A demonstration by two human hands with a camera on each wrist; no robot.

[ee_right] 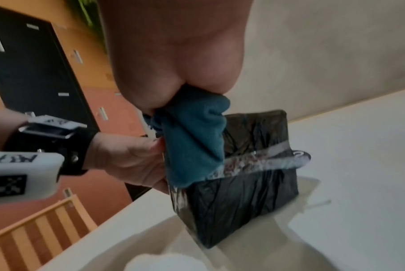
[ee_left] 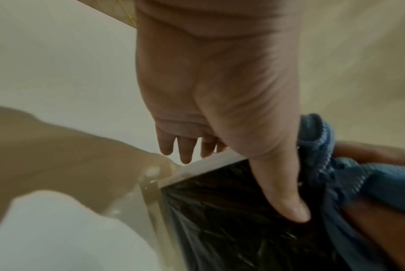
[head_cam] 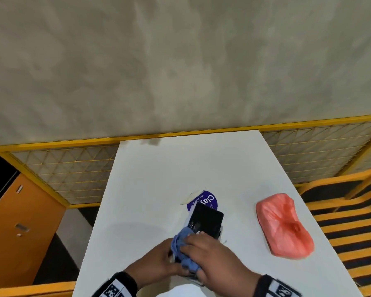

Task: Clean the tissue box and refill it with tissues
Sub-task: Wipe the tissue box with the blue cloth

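Black rectangular tissue box (head_cam: 206, 221), wrapped in crinkled glossy plastic film w/ a clear tape strip across one face, sits tilted near the near edge of the white tabletop (head_cam: 159, 179), roughly centre, w/ a pale strip along its left edge. Its near end is held up in the hands. Left hand (head_cam: 156, 261) grips the box's near-left side: in the left wrist view the thumb lies across the dark face and the fingers curl over the pale edge. Right hand (head_cam: 210, 256) is closed round a bunched blue microfibre cloth (head_cam: 181, 249), pressing it on the box's near top; cloth looks soft, ribbed at the hem.

Just beyond the box, touching or partly under it, a round purple label w/ white lettering (head_cam: 206, 200) lies flat. To the right, well apart, a salmon-pink plastic-wrapped pack (head_cam: 284, 226), puffy w/ a knotted centre, lies near the tabletop's right edge. Far half and left side of the tabletop are bare surface.

Beyond the far edge: yellow-framed wire mesh panel (head_cam: 73, 174). Orange cabinet (head_cam: 19, 221) left; yellow slatted chair (head_cam: 351, 221) right.
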